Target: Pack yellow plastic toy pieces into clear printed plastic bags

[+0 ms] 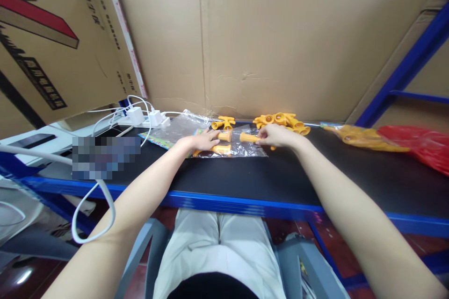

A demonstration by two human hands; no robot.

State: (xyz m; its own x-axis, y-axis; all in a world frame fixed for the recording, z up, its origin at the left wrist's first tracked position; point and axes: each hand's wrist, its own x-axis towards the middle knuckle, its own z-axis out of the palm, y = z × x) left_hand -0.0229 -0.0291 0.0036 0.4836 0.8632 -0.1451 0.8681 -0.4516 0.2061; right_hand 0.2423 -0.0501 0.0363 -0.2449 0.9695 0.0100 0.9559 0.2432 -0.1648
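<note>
A clear plastic bag (pixel 245 150) with a colourful printed header lies on the black shelf. My left hand (pixel 205 141) rests flat on the bag, fingers stretched out. Beside its fingertips is an orange plastic piece with a flared end (pixel 224 137), and a second orange piece (pixel 220 150) lies just below; I cannot tell whether they are inside the bag. My right hand (pixel 277 135) pinches the right end of another orange flared piece (pixel 248 138) over the bag, its flared end pointing left. Behind the right hand is a pile of orange cupped pieces (pixel 279 118).
More orange pieces (pixel 223 123) lie behind the bag. At right are a bag of yellow pieces (pixel 365 137) and a red bundle (pixel 417 142). White chargers (pixel 135 115) and cables stand at left. Cardboard (pixel 280 46) walls the back; a blue rail (pixel 245 204) edges the front.
</note>
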